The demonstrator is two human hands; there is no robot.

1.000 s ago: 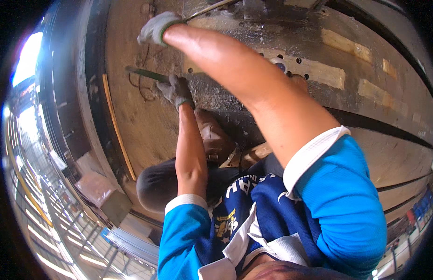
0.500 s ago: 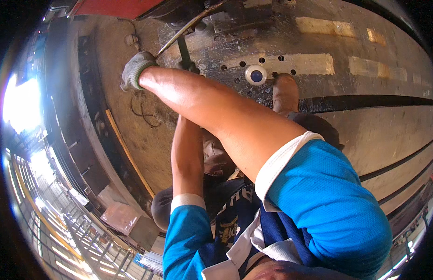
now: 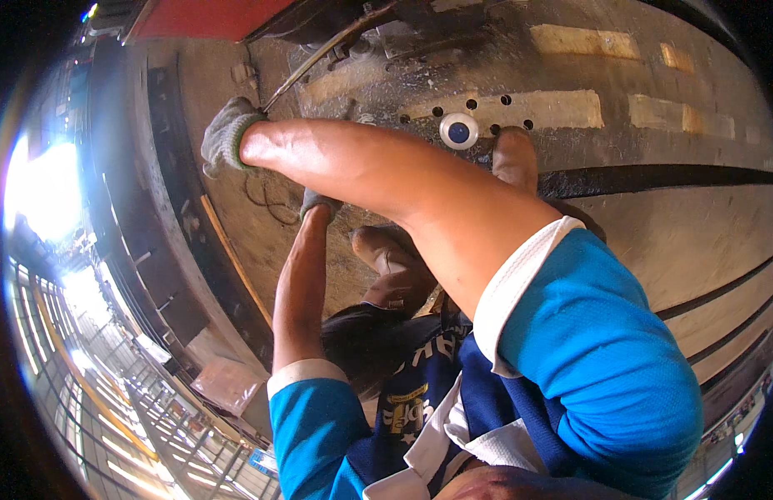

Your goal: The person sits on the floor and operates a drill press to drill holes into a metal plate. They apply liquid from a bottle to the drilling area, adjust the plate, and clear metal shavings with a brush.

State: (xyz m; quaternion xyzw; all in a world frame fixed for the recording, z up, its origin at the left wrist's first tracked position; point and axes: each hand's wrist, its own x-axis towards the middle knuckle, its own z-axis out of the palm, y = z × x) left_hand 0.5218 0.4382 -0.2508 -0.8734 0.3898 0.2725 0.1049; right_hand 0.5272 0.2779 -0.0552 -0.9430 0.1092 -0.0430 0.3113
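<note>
My right hand (image 3: 228,137), in a grey knitted glove, is closed round the near end of a long metal bar (image 3: 307,68). The bar slants up and to the right, and its far end goes in by dark metal parts below a red panel (image 3: 207,18). My right forearm crosses over my left arm. Beneath that forearm only the wrist and glove edge of my left hand (image 3: 320,202) show. Its fingers are hidden, so whatever it holds cannot be seen. A small dark piece (image 3: 349,108) shows just beyond the right forearm.
A white round object with a dark blue centre (image 3: 459,131) sits on the worn metal plate among several holes. My boots (image 3: 513,158) rest on the floor. A long wooden strip (image 3: 235,258) lies at the left, beside a dark rail. Dark grooves cross the right side.
My right hand has moved a little left with the bar. My left hand has drawn back toward me, and the dark upright piece formerly beside the bar no longer shows there.
</note>
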